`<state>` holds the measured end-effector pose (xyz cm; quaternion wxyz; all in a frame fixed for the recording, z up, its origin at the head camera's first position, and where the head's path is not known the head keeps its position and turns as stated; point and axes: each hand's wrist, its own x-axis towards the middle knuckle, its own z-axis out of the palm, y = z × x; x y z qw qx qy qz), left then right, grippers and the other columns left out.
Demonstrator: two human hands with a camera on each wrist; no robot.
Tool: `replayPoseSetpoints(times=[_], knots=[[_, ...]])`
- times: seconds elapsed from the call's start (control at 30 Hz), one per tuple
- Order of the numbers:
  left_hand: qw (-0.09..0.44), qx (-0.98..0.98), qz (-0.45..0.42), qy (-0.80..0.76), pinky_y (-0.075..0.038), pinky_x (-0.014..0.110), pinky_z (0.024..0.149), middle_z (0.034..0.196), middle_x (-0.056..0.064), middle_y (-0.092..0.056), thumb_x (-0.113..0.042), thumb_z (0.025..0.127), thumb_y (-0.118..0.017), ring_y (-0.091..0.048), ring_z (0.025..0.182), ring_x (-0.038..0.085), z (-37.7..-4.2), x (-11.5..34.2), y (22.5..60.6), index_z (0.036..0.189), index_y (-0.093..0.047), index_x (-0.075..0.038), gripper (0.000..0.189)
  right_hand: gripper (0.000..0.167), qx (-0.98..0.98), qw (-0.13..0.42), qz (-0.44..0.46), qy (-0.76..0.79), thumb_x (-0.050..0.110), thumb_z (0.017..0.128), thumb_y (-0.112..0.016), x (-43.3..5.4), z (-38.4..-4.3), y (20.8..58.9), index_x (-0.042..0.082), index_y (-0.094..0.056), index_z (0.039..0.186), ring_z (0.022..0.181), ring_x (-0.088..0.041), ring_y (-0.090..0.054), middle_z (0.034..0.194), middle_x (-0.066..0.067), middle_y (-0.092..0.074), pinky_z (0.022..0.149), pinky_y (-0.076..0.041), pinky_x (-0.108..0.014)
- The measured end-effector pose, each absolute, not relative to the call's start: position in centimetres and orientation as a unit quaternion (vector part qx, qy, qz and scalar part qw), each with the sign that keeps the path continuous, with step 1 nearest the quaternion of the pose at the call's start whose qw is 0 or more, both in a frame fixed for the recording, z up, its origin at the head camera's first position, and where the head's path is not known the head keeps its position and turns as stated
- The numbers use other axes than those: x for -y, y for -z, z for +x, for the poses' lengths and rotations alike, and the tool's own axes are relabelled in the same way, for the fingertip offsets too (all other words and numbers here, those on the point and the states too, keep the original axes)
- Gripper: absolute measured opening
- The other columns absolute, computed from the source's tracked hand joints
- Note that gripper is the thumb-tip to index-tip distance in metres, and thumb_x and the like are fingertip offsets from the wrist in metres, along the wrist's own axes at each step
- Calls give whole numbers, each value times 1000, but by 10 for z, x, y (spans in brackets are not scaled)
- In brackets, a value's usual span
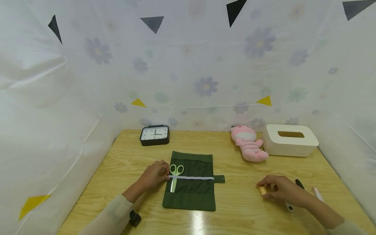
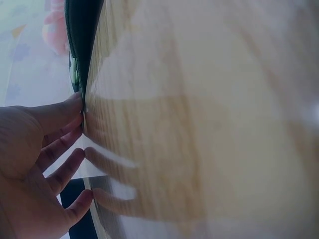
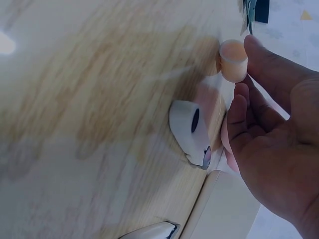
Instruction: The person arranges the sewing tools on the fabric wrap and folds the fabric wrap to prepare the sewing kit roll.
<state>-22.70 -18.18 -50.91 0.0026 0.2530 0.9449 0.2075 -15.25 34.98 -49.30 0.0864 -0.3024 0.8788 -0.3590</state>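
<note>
2 low pinches — left hand [image 1: 155,175] on green pouch [image 1: 194,187], right hand [image 1: 282,190] on yellow cylinder [image 1: 262,191]

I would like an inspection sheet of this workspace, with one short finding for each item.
Surface: wooden table, glossy, reflecting light.
Job's things: green pouch, lying open; scissors at the left end of its white strap; small orange cylinder.
Clutter: clock, pink plush toy, tissue box; white item and pinkish item, both partly hidden in the head view.
Grip, left hand: pinches the pouch's left edge.
Grip, right hand: holds the cylinder.
Cables: nothing seen.
Surroundings: white flowered sheeting with triangles.
</note>
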Motion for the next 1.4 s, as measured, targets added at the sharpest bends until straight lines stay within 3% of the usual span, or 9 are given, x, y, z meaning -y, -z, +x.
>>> replayPoseSetpoints(times=[0.3, 0.83, 1.07, 1.27, 1.4], knots=[[7, -946, 249, -206, -47, 51, 83, 111, -6, -66, -21, 86, -85, -59, 109, 22, -228, 182, 510, 79, -61, -23, 25, 37, -885, 82, -295, 350, 32, 92, -77, -351, -156, 495, 7, -74, 120, 86, 0, -57, 103, 11, -69, 68, -51, -24], [10, -945, 260, -197, -47, 47, 83, 110, -6, -65, -22, 87, -84, -59, 106, 21, -229, 184, 509, 79, -63, -24, 23, 37, -872, 108, -286, 383, 30, 94, -76, -328, -165, 487, 7, -73, 122, 99, -6, -67, 113, -3, -72, 82, -58, -26], [24, -943, 267, -198, -49, 43, 82, 106, -4, -63, -24, 91, -81, -58, 100, 18, -229, 181, 504, 79, -64, -22, 21, 36, -851, 131, -293, 417, 25, 94, -77, -317, -171, 485, 6, -70, 123, 100, -12, -70, 115, -9, -72, 81, -57, -26], [-6, -947, 268, -180, -48, 42, 80, 102, -2, -61, -27, 90, -82, -55, 96, 18, -226, 173, 497, 80, -68, -22, 18, 35, -849, 149, -283, 421, 28, 93, -78, -304, -177, 482, 9, -70, 122, 97, -10, -69, 112, -5, -72, 79, -57, -27], [-20, -938, 296, -180, -46, 42, 79, 100, -1, -60, -25, 91, -81, -53, 94, 19, -222, 163, 492, 89, -73, -20, 10, 31, -845, 153, -292, 422, 27, 94, -77, -293, -181, 480, 9, -69, 119, 92, -9, -67, 106, 0, -71, 76, -57, -28]])
